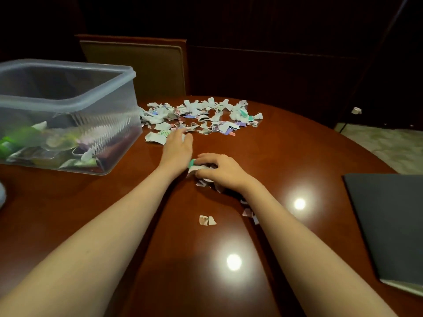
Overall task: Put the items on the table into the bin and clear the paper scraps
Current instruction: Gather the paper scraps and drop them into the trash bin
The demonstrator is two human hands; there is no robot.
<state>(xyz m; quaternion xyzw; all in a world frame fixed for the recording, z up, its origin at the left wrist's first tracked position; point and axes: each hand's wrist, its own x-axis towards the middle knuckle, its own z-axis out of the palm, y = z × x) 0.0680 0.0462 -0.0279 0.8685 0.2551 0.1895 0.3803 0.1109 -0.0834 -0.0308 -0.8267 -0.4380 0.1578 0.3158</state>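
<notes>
The clear plastic bin (128,73) stands on the left of the wooden table (114,202), with several items, some of them green, already inside. The paper scraps (201,113) lie spread across the far side of the table, just right of the bin. The left hand (177,145) lies flat with straight fingers, its fingertips touching the near edge of the spread. The right hand (219,170) rests just beside it, fingers curled round a clump of scraps (194,167). A single scrap (207,220) lies between the forearms. A dark folder (389,225) lies at the right edge. A chair (137,67) stands behind the table.
</notes>
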